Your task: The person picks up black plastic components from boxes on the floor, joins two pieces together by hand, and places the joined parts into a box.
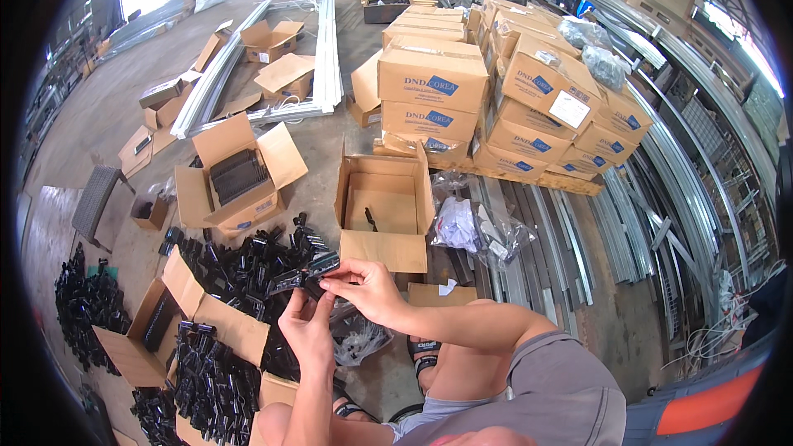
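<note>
Both hands hold small black clips up in front of me, over the floor.

I see my left hand [310, 332] and my right hand [363, 285] meeting on a little row of black clips [307, 274]; the fingers of both hands are pinched shut on it. I think the job is partway done: a big heap of black clips [248, 268] lies loose on the floor just past my hands, and more sit on flat cardboard [211, 322] to my left. One open box [235, 177] has black parts in it. Another open box [384, 202] is nearly bare, with just one small black piece inside. The loose clips are too many to count. Behind, a stack of shut boxes [496, 83] sits on a pallet.
</note>
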Available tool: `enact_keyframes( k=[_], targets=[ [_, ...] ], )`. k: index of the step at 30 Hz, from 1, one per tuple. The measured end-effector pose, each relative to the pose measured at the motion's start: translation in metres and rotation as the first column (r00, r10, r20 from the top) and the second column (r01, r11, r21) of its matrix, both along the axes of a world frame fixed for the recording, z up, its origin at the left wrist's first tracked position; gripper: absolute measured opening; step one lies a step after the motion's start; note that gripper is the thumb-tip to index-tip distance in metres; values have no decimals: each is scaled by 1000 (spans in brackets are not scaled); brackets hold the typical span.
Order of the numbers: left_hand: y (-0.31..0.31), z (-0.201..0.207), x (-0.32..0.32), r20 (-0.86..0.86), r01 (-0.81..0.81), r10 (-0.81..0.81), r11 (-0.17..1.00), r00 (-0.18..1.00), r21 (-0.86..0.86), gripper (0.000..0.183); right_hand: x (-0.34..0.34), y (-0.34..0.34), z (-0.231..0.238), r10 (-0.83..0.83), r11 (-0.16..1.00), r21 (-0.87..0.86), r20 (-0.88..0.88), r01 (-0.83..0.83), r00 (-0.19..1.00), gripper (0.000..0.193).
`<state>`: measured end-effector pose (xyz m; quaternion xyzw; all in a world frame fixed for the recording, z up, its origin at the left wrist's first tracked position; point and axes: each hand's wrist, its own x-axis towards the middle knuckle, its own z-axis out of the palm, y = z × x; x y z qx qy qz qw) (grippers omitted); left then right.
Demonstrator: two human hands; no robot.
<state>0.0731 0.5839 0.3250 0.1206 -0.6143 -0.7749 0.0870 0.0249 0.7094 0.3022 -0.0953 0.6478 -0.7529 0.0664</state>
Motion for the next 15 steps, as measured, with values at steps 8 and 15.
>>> enact_keyframes(
  k=[8, 15],
  targets=[
    [3, -6, -4, -13, 18, -18, 1000, 1000, 21, 13, -6, 8, 5, 40, 999, -33, 21, -39, 999, 16],
    [-8, -2, -2, 16, 59, -59, 997, 998, 47, 23, -5, 1, 2, 45, 996, -80, 82, -38, 996, 16]
  ],
)
